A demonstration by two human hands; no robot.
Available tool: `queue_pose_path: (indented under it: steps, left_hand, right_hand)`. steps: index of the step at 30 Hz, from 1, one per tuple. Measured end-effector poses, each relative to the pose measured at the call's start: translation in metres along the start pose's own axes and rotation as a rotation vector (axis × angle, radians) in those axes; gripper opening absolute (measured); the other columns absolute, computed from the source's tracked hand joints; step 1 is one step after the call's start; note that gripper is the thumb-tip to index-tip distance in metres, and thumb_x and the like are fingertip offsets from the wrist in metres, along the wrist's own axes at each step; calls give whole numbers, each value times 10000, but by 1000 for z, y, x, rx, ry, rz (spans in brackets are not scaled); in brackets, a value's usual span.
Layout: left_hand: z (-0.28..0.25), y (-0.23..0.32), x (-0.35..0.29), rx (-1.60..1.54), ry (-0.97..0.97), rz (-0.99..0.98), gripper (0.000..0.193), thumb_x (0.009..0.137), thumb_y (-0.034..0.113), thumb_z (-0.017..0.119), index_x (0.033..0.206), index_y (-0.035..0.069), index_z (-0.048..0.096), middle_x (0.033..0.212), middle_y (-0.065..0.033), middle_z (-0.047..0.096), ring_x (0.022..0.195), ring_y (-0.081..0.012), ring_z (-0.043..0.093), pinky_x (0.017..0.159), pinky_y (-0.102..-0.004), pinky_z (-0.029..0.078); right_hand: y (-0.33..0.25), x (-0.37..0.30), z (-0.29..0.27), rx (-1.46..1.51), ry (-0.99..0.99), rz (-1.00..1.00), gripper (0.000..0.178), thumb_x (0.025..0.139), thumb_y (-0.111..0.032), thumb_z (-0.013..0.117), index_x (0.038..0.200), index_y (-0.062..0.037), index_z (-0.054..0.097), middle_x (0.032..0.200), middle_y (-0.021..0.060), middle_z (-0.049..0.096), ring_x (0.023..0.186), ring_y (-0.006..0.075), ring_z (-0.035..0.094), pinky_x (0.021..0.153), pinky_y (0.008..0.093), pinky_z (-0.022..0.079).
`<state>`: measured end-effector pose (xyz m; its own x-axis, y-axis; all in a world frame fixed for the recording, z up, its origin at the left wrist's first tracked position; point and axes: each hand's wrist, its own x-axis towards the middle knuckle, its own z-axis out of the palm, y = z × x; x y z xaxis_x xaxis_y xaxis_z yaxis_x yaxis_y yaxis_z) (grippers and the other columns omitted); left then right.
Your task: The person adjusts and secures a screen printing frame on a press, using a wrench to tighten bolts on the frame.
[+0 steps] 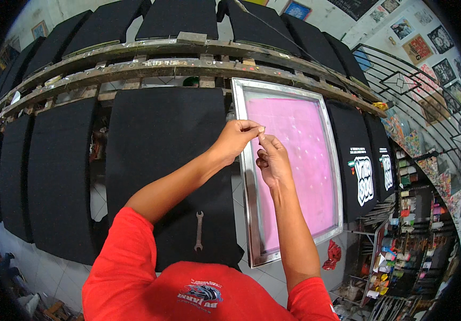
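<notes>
Both my hands meet over the upper left part of a metal-framed printing screen [294, 160] with pink mesh. My left hand [235, 138] reaches in from the left with thumb and forefinger pinched. Just to its right, my right hand [274, 160] is pinched too, its fingertips almost touching the left ones. Something tiny and pale may sit between the fingertips, too small to name. Left of the screen, a black shirt [161, 139] lies flat on its board. On its lower part rests an open-ended wrench [199, 231].
A long wooden rail [155, 64] runs across behind the boards. More black shirts [59, 166] lie to the left, and printed ones [357, 160] to the right. A shelf of colourful containers [396, 262] stands at lower right, near a red crumpled item [333, 254] by the screen.
</notes>
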<state>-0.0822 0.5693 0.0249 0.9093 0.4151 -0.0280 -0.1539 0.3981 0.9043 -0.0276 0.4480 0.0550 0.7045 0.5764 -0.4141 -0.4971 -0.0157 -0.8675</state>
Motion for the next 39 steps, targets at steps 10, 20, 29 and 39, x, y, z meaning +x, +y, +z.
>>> queue_pose_path:
  steps: [10, 20, 29, 39]
  left_hand:
    - [20, 3, -34, 20, 47, 46, 164, 860, 141, 620, 903, -15, 652, 822, -41, 620, 801, -100, 535, 751, -258, 414]
    - [47, 8, -77, 65, 114, 52, 172, 867, 148, 613, 921, -12, 648, 823, -27, 612, 789, -92, 525, 732, -249, 414]
    - [85, -9, -115, 108, 186, 113, 183, 866, 147, 604, 914, -28, 632, 841, -39, 613, 768, -89, 528, 732, -242, 422]
    - [118, -36, -146, 40, 243, 127, 168, 850, 176, 638, 880, 10, 637, 800, -5, 607, 686, -52, 483, 647, -210, 394]
  right_hand:
    - [1, -33, -10, 21, -49, -14, 161, 865, -271, 627, 848, -117, 583, 770, -49, 494, 531, 38, 361, 451, 188, 255]
    - [9, -67, -30, -68, -117, -21, 192, 868, -303, 621, 819, -121, 588, 768, -62, 466, 537, 32, 358, 436, 177, 254]
    - [12, -104, -58, -26, -180, -49, 167, 825, -228, 680, 804, -95, 582, 586, -74, 396, 493, 27, 326, 411, 181, 234]
    - [24, -122, -105, -28, -382, 39, 183, 870, -269, 617, 849, -87, 604, 746, -51, 478, 495, 26, 331, 404, 172, 242]
